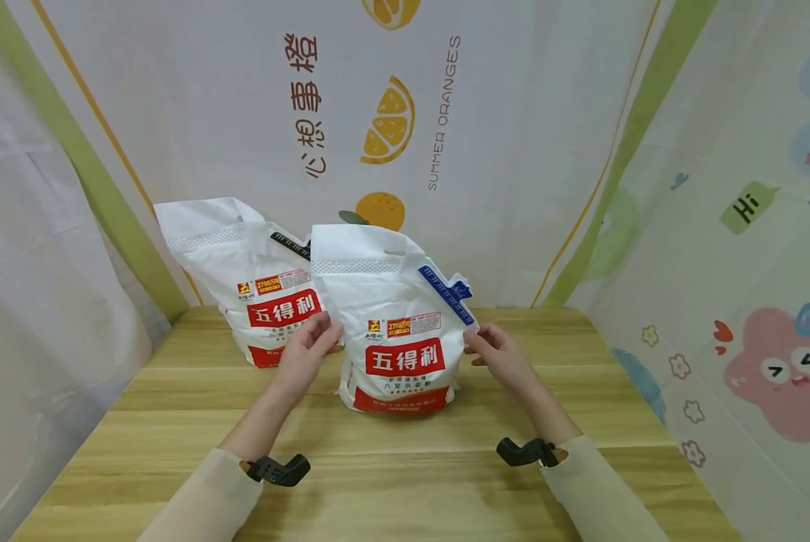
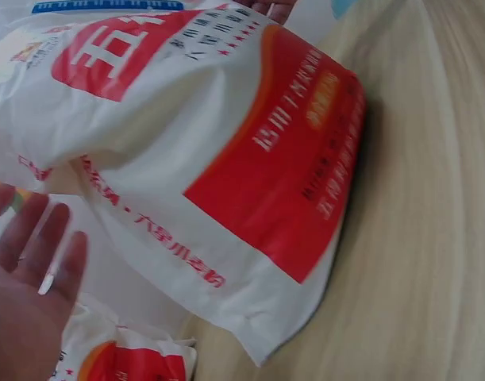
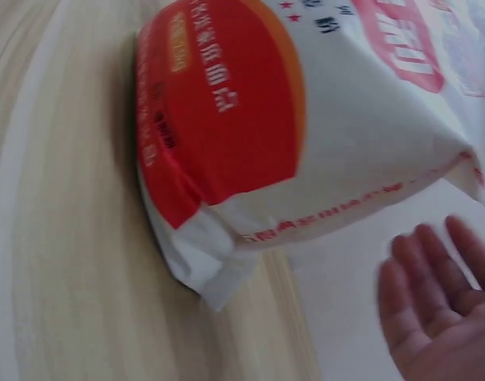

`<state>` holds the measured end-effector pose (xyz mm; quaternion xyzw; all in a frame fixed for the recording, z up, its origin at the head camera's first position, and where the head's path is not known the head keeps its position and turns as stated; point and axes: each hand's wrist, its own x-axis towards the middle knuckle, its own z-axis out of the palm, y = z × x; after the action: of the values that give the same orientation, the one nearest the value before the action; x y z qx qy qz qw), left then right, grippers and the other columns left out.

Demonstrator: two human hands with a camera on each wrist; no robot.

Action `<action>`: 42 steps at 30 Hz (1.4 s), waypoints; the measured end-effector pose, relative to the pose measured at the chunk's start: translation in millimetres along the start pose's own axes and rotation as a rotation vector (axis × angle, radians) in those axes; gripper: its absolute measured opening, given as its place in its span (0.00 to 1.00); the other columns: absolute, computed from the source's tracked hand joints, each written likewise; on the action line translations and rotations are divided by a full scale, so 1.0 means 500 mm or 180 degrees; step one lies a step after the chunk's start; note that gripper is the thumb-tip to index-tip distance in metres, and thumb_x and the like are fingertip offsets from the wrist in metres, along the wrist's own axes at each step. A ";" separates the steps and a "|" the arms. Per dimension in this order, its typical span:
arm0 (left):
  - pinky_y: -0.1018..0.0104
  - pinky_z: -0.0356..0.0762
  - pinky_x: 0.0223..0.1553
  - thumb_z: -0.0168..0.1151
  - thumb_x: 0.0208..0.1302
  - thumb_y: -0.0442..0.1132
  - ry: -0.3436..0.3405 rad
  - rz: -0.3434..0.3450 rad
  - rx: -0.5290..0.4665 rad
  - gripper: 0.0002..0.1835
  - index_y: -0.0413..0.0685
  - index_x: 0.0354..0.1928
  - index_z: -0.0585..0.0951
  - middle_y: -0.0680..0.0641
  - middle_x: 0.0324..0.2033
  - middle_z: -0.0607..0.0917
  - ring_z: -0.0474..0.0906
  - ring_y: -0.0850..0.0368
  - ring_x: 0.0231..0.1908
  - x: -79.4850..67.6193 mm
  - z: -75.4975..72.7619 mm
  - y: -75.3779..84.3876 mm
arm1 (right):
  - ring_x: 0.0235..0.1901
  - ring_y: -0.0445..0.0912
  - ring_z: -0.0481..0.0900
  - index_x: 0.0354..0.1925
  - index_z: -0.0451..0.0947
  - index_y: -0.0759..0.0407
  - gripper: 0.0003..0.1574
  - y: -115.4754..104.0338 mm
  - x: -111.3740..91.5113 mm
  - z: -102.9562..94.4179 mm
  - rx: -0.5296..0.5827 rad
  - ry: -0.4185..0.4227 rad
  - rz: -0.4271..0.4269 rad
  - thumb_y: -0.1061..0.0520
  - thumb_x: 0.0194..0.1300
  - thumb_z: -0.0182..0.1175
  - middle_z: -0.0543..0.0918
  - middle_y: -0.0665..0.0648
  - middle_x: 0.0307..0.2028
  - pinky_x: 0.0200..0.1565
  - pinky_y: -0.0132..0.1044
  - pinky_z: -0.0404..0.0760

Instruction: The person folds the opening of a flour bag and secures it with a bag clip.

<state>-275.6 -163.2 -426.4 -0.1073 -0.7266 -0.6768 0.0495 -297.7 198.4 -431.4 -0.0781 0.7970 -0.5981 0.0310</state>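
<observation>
A white flour bag [image 1: 401, 331] with a red label stands upright on the table. A blue bag clip [image 1: 447, 295] is fastened along its slanted upper right edge. At the bag's left side is my left hand [image 1: 308, 348], its fingers extended and loosely spread in the left wrist view. My right hand [image 1: 502, 354] is by the opposite side, fingertips close to the edge below the clip. From the right wrist, the fingers [image 3: 421, 270] appear relaxed with nothing between them. A second flour bag [image 1: 269, 301], with a black clip [image 1: 290, 245], stands behind to the left, partly hidden.
The wooden table [image 1: 391, 482] extends in front of the bags and to both sides. A white curtain [image 1: 513, 150] with orange prints hangs behind its back edge. Patterned cloth [image 1: 737, 263] covers the right side, and more white cloth [image 1: 46, 286] hangs at left.
</observation>
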 end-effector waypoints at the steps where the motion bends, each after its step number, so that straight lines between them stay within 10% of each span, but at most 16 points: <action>1: 0.68 0.84 0.64 0.58 0.85 0.42 -0.0194 -0.0041 0.0015 0.30 0.39 0.81 0.68 0.41 0.71 0.81 0.80 0.50 0.69 -0.001 0.001 -0.004 | 0.63 0.58 0.83 0.72 0.73 0.60 0.32 0.002 0.002 0.005 -0.0012 -0.0139 0.0014 0.42 0.85 0.59 0.82 0.65 0.65 0.65 0.54 0.86; 8: 0.44 0.80 0.72 0.75 0.72 0.43 -0.1050 -0.0149 0.0262 0.40 0.55 0.79 0.65 0.42 0.73 0.79 0.78 0.41 0.73 -0.002 0.035 -0.031 | 0.75 0.59 0.76 0.83 0.61 0.51 0.43 0.019 0.009 0.046 -0.0014 -0.0904 0.0005 0.41 0.81 0.64 0.78 0.62 0.75 0.74 0.58 0.78; 42: 0.45 0.84 0.67 0.76 0.73 0.47 -0.0748 -0.0169 0.0596 0.39 0.59 0.78 0.65 0.45 0.69 0.84 0.84 0.44 0.67 0.011 0.074 -0.051 | 0.71 0.60 0.81 0.79 0.67 0.53 0.38 0.012 0.020 0.050 -0.0057 -0.0833 0.0005 0.40 0.82 0.62 0.81 0.63 0.71 0.70 0.58 0.82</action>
<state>-283.9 -127.4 -453.0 -0.1614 -0.7899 -0.5899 -0.0440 -304.4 174.7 -443.7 -0.1551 0.7915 -0.5756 0.1345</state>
